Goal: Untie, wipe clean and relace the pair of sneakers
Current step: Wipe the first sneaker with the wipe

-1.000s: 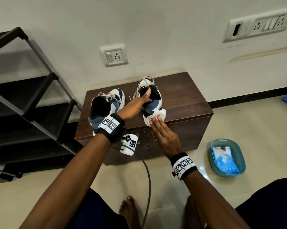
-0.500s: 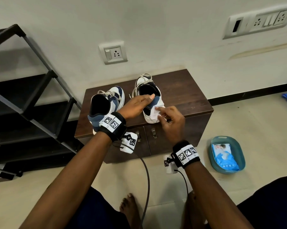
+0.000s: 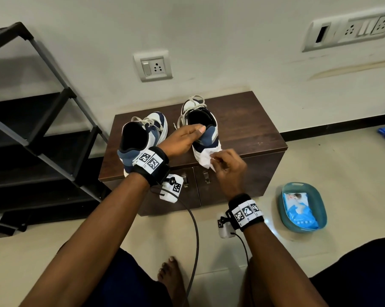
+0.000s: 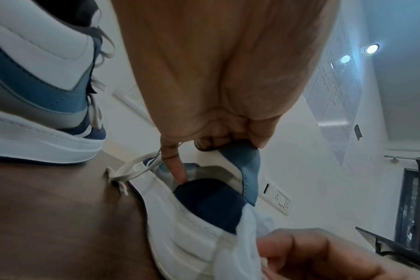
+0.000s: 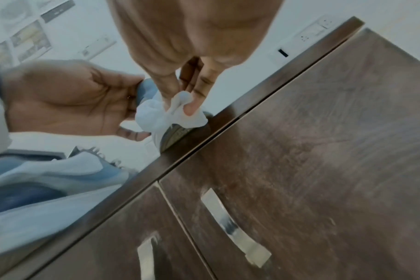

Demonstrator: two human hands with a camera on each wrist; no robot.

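Gripping the right shoe (image 3: 206, 138) by its collar with your left hand (image 3: 182, 140) while your right hand (image 3: 228, 167) pinches the wipe (image 3: 206, 159) at the heel, you risk dragging it off the cabinet (image 3: 249, 125) edge.

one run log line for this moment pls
left hand: grips right blue-and-white sneaker collar | right hand: pinches white wipe at heel | stage: wiping

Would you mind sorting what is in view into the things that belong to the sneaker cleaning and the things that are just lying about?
In the job:
- right sneaker, gripped at the collar by the left hand
- white wipe, pinched by the right hand at that sneaker's heel
- left sneaker, waiting on the wooden cabinet
- blue wipes pack in the teal basin

Lying about:
- black rack
- wall sockets
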